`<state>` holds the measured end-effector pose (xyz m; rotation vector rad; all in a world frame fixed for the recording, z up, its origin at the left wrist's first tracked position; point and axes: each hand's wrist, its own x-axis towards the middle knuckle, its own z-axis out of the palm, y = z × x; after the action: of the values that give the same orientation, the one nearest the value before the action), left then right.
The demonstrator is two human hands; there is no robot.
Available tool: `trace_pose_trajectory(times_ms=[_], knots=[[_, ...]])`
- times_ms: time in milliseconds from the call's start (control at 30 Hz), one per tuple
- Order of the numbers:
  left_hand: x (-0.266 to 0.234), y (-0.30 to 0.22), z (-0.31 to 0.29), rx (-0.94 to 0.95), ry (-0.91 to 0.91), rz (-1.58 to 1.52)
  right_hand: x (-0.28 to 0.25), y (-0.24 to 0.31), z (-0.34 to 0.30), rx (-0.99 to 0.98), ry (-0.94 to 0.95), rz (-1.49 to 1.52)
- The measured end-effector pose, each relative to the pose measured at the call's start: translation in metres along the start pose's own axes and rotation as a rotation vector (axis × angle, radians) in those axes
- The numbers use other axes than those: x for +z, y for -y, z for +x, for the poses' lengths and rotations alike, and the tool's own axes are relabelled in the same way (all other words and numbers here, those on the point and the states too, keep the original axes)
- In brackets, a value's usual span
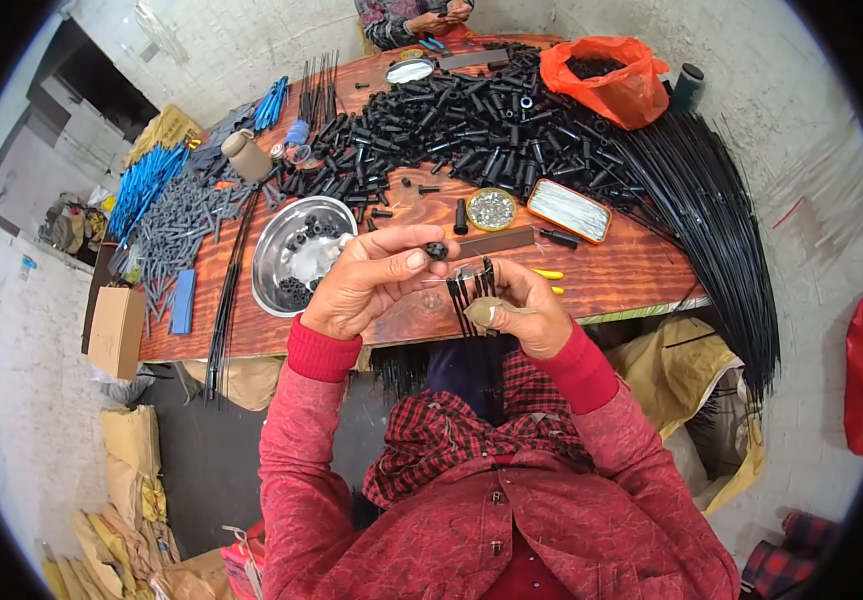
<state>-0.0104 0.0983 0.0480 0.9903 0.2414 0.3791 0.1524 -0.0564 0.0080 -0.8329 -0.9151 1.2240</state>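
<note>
Between thumb and fingertips, my left hand pinches a small black round part. Close beside it, my right hand grips several thin black rods, whose lower ends hang below the table edge. A tan cover wraps the right thumb. Fine metal wire seems to show at the rods' tops, too small to make out well. Left of my hands stands a shiny metal bowl with black round parts inside. Just beyond the hands lie a flat brown bar and yellow-handled pliers.
A heap of black tubular parts covers the table's far side. Behind the hands sit a round tin and a tray of metal pins. Long black rods overhang the right edge. Grey pieces lie left. Another person sits opposite.
</note>
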Motion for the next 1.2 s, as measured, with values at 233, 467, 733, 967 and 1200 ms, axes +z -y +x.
trace_pose_trajectory(times_ms=[233, 467, 733, 967, 1200], knots=[[0.003, -0.003, 0.003, -0.047, -0.006, -0.036, -0.006, -0.006, 0.003, 0.000, 0.011, 0.016], [0.002, -0.005, 0.005, -0.034, 0.043, -0.004, -0.007, -0.009, 0.004, 0.007, 0.041, -0.009], [0.010, -0.008, 0.007, -0.064, -0.004, 0.020, -0.005, -0.008, 0.006, 0.029, 0.024, 0.010], [0.013, -0.009, 0.005, -0.099, -0.036, 0.067, -0.005, -0.010, 0.009, -0.007, 0.021, -0.006], [0.015, -0.006, 0.006, -0.077, -0.026, 0.054, -0.004, -0.005, 0.007, -0.003, 0.019, -0.021]])
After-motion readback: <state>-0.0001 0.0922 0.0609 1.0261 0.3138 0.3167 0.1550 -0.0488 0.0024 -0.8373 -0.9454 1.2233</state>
